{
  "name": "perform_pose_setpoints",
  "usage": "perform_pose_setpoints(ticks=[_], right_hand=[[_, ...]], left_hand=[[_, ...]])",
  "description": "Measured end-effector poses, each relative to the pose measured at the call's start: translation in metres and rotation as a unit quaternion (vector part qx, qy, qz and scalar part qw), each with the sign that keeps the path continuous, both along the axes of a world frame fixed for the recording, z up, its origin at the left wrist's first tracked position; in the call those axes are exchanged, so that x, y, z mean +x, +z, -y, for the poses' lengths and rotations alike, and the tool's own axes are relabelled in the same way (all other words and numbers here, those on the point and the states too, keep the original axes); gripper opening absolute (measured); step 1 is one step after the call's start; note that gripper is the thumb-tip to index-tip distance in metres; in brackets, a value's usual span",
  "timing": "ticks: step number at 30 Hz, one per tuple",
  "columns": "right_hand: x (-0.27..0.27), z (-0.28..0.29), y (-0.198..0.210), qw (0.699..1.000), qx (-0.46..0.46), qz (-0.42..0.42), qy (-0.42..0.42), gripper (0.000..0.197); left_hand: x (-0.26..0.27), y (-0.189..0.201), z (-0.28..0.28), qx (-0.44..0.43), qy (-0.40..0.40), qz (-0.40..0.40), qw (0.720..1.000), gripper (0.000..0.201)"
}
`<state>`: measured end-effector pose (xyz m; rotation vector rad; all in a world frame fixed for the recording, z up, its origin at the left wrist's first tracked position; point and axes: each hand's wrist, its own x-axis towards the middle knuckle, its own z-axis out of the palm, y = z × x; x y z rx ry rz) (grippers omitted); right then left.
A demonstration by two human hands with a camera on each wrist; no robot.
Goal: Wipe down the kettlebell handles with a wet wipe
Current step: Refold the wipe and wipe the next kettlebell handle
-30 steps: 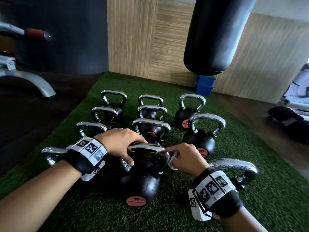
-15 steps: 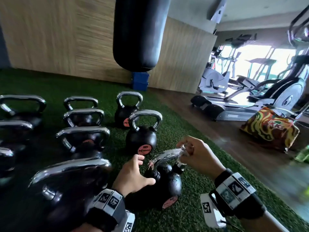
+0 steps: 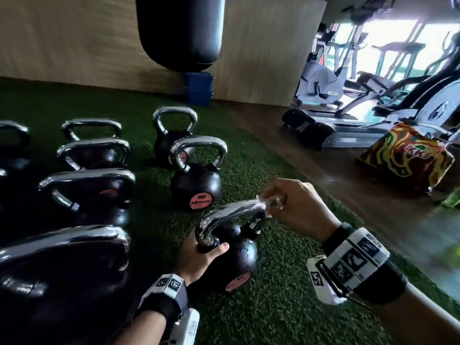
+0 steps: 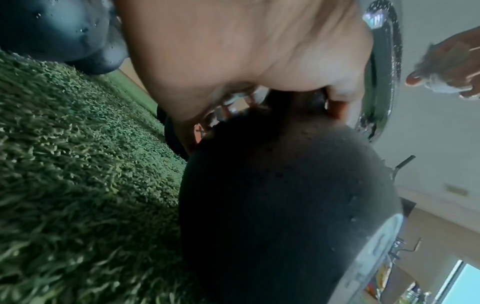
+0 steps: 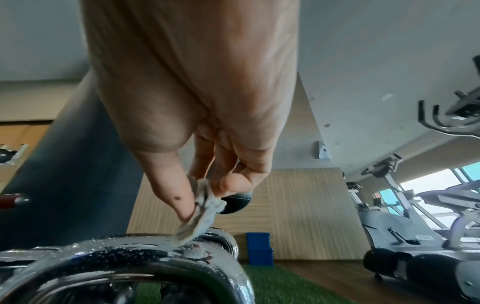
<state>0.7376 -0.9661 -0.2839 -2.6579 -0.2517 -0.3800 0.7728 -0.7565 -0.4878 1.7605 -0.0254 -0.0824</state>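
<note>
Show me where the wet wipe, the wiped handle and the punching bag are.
wet wipe [image 5: 201, 209]: right wrist view, crumpled middle under the fingers.
handle [image 3: 234, 211]: head view, wet chrome top bar.
punching bag [image 3: 179, 33]: head view, black lower body.

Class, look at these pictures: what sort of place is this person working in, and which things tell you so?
Most likely a gym: rows of kettlebells on green turf, a hanging punching bag, and exercise machines by the windows.

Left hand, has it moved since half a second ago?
Yes. The left hand closed in onto the near end of the kettlebell handle, which it now grips.
</note>
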Motion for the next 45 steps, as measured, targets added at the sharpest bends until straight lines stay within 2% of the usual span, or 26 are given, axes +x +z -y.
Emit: perform_pose_setpoints(ticks=[4,9,11,14,17,23,27,30,33,35,39,43,45], right_hand=[[0.011,-0.001,-0.006,0.999,0.001,0.017,0.038,0.021],[0.027,-0.011,-0.012,0.991,-0.001,0.011,0.131,0.021],[0.031,-0.015,-0.015,0.99,-0.007,0.002,0.142,0.021],[0.035,-0.016,-0.018,0.988,-0.023,0.033,0.15,0.019],[0.034,-0.013,-0.019,0.986,-0.013,0.043,0.158,0.017],[0.032,0.001,-0.024,0.995,0.005,0.032,0.093,0.019],[0.026,-0.009,-0.031,0.996,-0.008,0.05,0.072,0.031],[0.029,0.003,-0.032,0.999,0.017,0.04,0.028,0.027],[0.037,0.013,-0.034,0.999,0.016,-0.018,-0.026,0.019],[0.041,0.015,-0.039,0.999,0.012,-0.028,-0.036,0.017],[0.042,0.023,-0.052,0.996,0.043,-0.021,-0.071,0.017],[0.04,0.033,-0.074,0.985,0.082,-0.1,-0.112,0.022],[0.039,0.037,-0.086,0.983,0.128,-0.078,-0.109,0.022]], left_hand=[[0.001,-0.003,0.002,-0.022,0.011,-0.007,1.0,0.071],[-0.001,-0.011,0.011,-0.048,0.047,-0.003,0.998,0.052],[0.0,-0.014,0.013,-0.06,0.061,-0.008,0.996,0.05],[0.002,-0.022,0.013,-0.064,0.061,-0.018,0.996,0.046],[0.004,-0.027,0.013,-0.068,0.054,-0.035,0.996,0.051],[0.003,-0.024,0.01,-0.095,0.034,-0.06,0.993,0.065],[0.002,-0.015,0.007,-0.086,0.016,-0.078,0.993,0.042],[0.0,-0.008,0.007,-0.088,0.017,-0.081,0.993,0.04],[-0.004,-0.001,0.006,-0.093,0.016,-0.078,0.992,0.038],[-0.004,0.002,0.005,-0.088,0.011,-0.073,0.993,0.034],[-0.004,0.007,0.0,-0.079,-0.017,-0.087,0.993,0.028],[-0.009,0.017,-0.001,-0.071,-0.043,-0.097,0.992,0.034],[-0.009,0.019,-0.001,-0.082,-0.064,-0.095,0.99,0.035]])
